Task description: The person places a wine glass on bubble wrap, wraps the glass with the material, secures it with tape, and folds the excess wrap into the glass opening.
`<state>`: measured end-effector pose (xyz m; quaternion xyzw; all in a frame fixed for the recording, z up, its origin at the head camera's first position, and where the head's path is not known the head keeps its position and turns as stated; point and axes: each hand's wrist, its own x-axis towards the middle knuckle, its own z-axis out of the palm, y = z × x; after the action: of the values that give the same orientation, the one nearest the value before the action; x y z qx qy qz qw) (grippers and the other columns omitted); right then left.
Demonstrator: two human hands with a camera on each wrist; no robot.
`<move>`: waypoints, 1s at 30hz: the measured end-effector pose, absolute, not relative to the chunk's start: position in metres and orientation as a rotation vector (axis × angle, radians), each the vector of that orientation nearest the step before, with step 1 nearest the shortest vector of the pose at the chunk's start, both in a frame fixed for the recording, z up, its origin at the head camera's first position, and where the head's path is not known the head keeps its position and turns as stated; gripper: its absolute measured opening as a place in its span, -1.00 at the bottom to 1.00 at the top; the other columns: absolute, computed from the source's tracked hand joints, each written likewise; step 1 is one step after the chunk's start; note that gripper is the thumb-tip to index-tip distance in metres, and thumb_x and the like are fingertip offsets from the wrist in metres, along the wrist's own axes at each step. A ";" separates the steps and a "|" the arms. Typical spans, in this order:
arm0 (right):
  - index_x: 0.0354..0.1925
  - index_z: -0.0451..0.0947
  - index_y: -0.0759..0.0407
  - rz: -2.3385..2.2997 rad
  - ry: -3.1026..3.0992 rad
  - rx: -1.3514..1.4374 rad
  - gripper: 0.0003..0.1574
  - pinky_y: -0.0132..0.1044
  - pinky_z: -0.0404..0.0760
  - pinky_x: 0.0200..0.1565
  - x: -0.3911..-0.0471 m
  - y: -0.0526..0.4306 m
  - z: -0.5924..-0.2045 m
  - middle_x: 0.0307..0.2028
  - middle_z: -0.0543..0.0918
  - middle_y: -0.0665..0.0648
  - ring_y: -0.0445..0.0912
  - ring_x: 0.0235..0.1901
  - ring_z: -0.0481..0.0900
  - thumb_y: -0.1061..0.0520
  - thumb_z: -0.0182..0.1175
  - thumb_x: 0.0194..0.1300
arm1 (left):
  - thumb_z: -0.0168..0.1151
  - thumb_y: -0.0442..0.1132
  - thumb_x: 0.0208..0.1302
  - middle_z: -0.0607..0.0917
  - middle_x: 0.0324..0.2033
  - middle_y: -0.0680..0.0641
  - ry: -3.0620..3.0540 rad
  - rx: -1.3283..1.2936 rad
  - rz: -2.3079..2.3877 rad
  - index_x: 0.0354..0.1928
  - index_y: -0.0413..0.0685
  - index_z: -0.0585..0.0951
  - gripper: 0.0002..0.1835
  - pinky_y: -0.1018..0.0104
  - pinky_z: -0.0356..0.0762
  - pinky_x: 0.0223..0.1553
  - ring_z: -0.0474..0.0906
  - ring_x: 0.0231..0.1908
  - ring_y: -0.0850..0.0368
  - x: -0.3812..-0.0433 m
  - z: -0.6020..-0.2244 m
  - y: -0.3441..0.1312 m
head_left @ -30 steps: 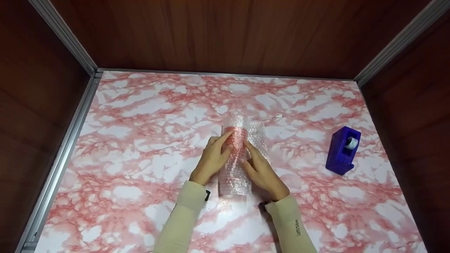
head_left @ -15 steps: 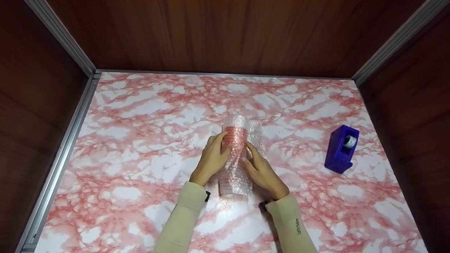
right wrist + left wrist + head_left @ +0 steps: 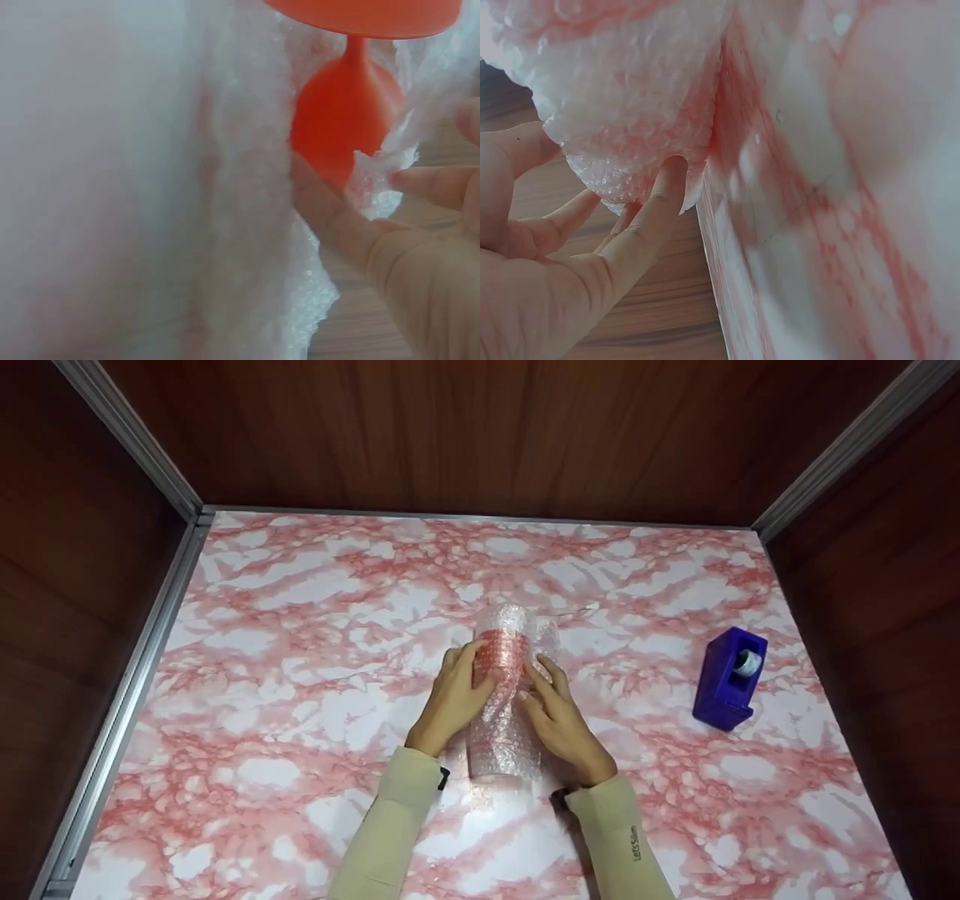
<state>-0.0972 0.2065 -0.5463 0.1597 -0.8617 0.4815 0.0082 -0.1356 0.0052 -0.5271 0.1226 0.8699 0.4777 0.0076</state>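
A red-orange plastic goblet (image 3: 346, 112) lies rolled in clear bubble wrap (image 3: 504, 746) at the middle of the table. Its stem and round foot show bare in the right wrist view; from the head, red shows through the wrap. My left hand (image 3: 450, 701) holds the roll's left side, thumb on top. From the right, my right hand (image 3: 564, 727) holds the wrap, with thumb and fingers on either side of the bundle in its wrist view. A loose part of the sheet lies flat to the right of the roll, partly under the right fingers.
A blue tape dispenser (image 3: 729, 679) with a roll of tape stands at the right on the red-and-white marbled table (image 3: 300, 772). Dark wood panels (image 3: 465, 435) with metal edging enclose the back and both sides.
The right hand's fingers have spread and shifted onto the loose sheet. Less of that sheet shows to the right of the roll. The left hand stays nearly in place.
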 end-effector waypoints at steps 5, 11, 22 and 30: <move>0.55 0.06 0.23 1.523 -2.703 0.519 -0.27 -0.02 0.46 0.19 -0.097 0.208 -0.545 0.41 0.19 0.28 0.12 0.19 0.46 0.08 0.02 0.58 | 0.25 -0.11 0.39 0.44 0.12 -0.24 2.726 0.381 1.499 0.41 -0.04 0.38 -0.40 0.01 0.48 0.05 0.48 0.03 -0.08 -0.135 -0.526 0.006; 0.58 -0.01 0.12 1.573 -2.755 0.487 -0.21 -0.03 0.48 0.17 -0.096 0.210 -0.547 0.46 0.19 0.19 0.06 0.14 0.53 -0.01 0.02 0.57 | 0.21 -0.13 0.43 0.47 0.14 -0.25 2.731 0.402 1.510 0.40 0.03 0.45 -0.48 -0.01 0.50 0.00 0.50 0.01 -0.08 -0.137 -0.525 0.005; 0.61 -0.10 0.02 1.690 -2.820 0.415 -0.15 -0.05 0.60 -0.04 -0.094 0.212 -0.547 0.47 0.19 0.19 0.02 0.04 0.58 -0.12 0.00 0.57 | 0.14 -0.13 0.48 0.47 0.20 -0.18 2.724 0.444 1.466 0.42 0.12 0.46 -0.51 0.02 0.45 0.15 0.48 0.15 -0.08 -0.136 -0.522 0.007; 0.62 -0.21 -0.04 1.787 -2.828 0.363 -0.10 0.05 0.55 0.06 -0.095 0.213 -0.550 0.51 0.12 0.20 0.13 0.21 0.49 -0.16 -0.02 0.56 | 0.12 -0.14 0.49 0.36 0.23 -0.23 2.703 0.460 1.462 0.44 0.10 0.43 -0.49 0.06 0.55 -0.02 0.59 -0.12 -0.07 -0.134 -0.521 0.013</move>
<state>-0.0952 0.2132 -0.5497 0.1072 -0.8352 0.5277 -0.1116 -0.1338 0.0125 -0.5212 0.1479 0.8697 0.4706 0.0172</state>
